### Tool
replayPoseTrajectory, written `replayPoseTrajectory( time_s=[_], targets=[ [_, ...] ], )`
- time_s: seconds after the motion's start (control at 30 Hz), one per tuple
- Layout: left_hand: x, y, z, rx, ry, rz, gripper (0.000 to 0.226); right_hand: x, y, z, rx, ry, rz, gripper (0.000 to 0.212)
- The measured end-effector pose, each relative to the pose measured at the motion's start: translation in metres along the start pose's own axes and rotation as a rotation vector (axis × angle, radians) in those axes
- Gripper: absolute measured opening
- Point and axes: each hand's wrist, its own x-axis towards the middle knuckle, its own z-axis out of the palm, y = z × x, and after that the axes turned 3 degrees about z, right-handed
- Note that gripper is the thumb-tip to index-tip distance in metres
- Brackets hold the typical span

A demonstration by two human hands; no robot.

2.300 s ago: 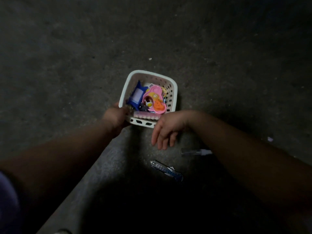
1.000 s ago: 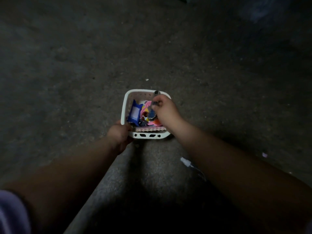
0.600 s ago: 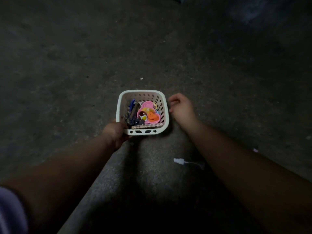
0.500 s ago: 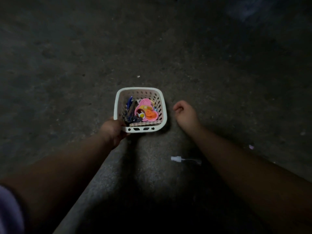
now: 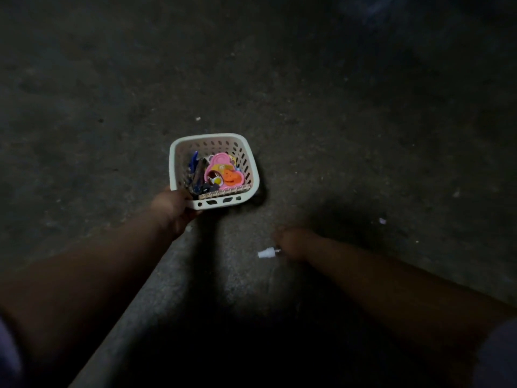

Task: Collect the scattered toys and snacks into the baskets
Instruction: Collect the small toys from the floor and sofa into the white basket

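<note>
One white slotted basket (image 5: 214,141) sat on the floor (image 5: 363,135), pink toy (image 5: 221,170) inside. My left grip (image 5: 172,208) curled round its near corner. My right grip (image 5: 292,242) was too blurry to tell if it was closed, just beside a small white piece (image 5: 265,253).

The basket (image 5: 179,152) is off-white, its walls patterned with rows of small oval slots. In it, the pink toy (image 5: 221,163) carries an orange patch (image 5: 232,177) and a brown ring around a white-and-yellow spot. The piece (image 5: 193,161) beside it is deep blue. The notebook (image 5: 223,191) shows a pale spiral binding over a tan edge. The floor (image 5: 335,121) is dark grey, finely speckled with lighter grains. The small object (image 5: 265,253) on it is white, the scrap (image 5: 382,220) pale lilac. The sleeve (image 5: 500,357) looks greyish lilac.
</note>
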Motion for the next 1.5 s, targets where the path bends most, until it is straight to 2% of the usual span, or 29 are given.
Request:
replayPoseTrajectory(
  time_s=[0.17,0.27,0.33,0.37,0.57,0.73,0.83,0.9,1.1,1.13,1.23,1.27,1.3,1.37,1.4,1.5],
  targets=[
    [-0.008,-0.001,0.003,0.009,-0.003,-0.007,0.038,-0.005,0.015,-0.023,0.534,0.317,0.132,0.047],
    [-0.017,0.006,0.008,0.025,0.001,-0.030,0.037,-0.012,0.023,-0.058,0.941,0.460,0.231,0.031],
    [-0.023,0.014,0.017,0.038,-0.010,-0.041,0.034,-0.021,0.025,-0.088,1.223,0.510,0.206,0.017],
    [-0.026,0.020,0.023,0.056,-0.016,-0.038,0.032,-0.026,0.027,-0.103,1.302,0.516,0.191,0.018],
    [-0.070,0.073,0.099,0.122,-0.106,-0.007,0.027,-0.082,0.062,-0.188,1.355,0.441,0.191,0.020],
    [-0.108,0.128,0.173,0.280,-0.203,-0.011,0.025,-0.130,0.115,-0.224,1.776,0.452,0.206,0.020],
    [-0.109,0.148,0.211,0.408,-0.252,-0.014,0.027,-0.137,0.147,-0.231,1.948,0.483,0.186,0.027],
    [-0.098,0.153,0.238,0.492,-0.306,-0.003,0.035,-0.132,0.167,-0.231,2.026,0.488,0.182,0.022],
    [-0.038,0.131,0.316,0.651,-0.432,0.031,0.041,-0.089,0.232,-0.213,2.068,0.595,0.341,0.015],
    [-0.024,0.119,0.335,0.685,-0.469,0.047,0.041,-0.081,0.244,-0.205,2.075,0.639,0.378,0.018],
    [-0.008,0.088,0.379,0.747,-0.624,0.064,0.048,-0.077,0.276,-0.180,2.056,0.765,0.411,0.072],
    [-0.008,0.085,0.390,0.752,-0.650,0.063,0.050,-0.079,0.285,-0.176,2.071,0.784,0.406,0.083],
    [-0.014,0.079,0.401,0.763,-0.688,0.043,0.051,-0.088,0.295,-0.167,2.152,0.779,0.413,0.083],
    [-0.036,0.074,0.421,0.798,-0.755,-0.002,0.052,-0.120,0.309,-0.160,2.277,0.804,0.500,0.056],
    [-0.045,0.075,0.427,0.783,-0.775,-0.004,0.052,-0.136,0.310,-0.161,2.268,0.844,0.525,0.050],
    [-0.109,0.094,0.442,0.814,-0.854,-0.055,0.045,-0.217,0.310,-0.170,2.218,0.957,0.656,0.050]
  ],
)
